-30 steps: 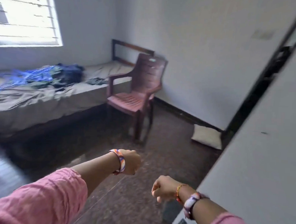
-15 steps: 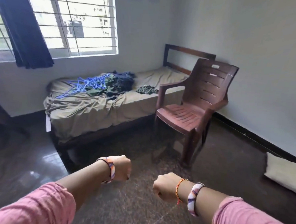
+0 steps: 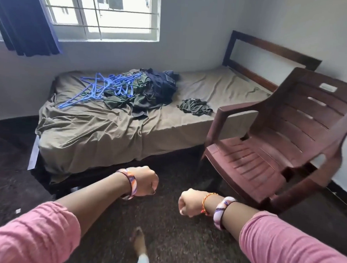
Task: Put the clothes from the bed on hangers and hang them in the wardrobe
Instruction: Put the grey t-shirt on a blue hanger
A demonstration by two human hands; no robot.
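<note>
Both hands, left [image 3: 146, 181] and right [image 3: 190, 204], have fingers curled on nothing; best take one hanger [image 3: 94, 90] beside the clothes [image 3: 152, 92] on the bed [image 3: 108, 128] first.

Plastic hangers [image 3: 94, 89]; cloth sheet [image 3: 100, 131]; glossy plastic chair [image 3: 284, 141]

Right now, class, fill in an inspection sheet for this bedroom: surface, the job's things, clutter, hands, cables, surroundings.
Surface: bed under a rumpled olive sheet.
Job's things: pile of dark clothes mid-bed; tangle of blue hangers lying beside it, partly over it; one small dark garment apart, nearer the chair.
Clutter: nothing seen beyond these.
Hands: left hand and right hand both fisted, holding nothing, above the floor.
Cables: nothing seen.
Surroundings: brown plastic chair beside the bed; barred window; dark curtain; wardrobe not in view.
</note>
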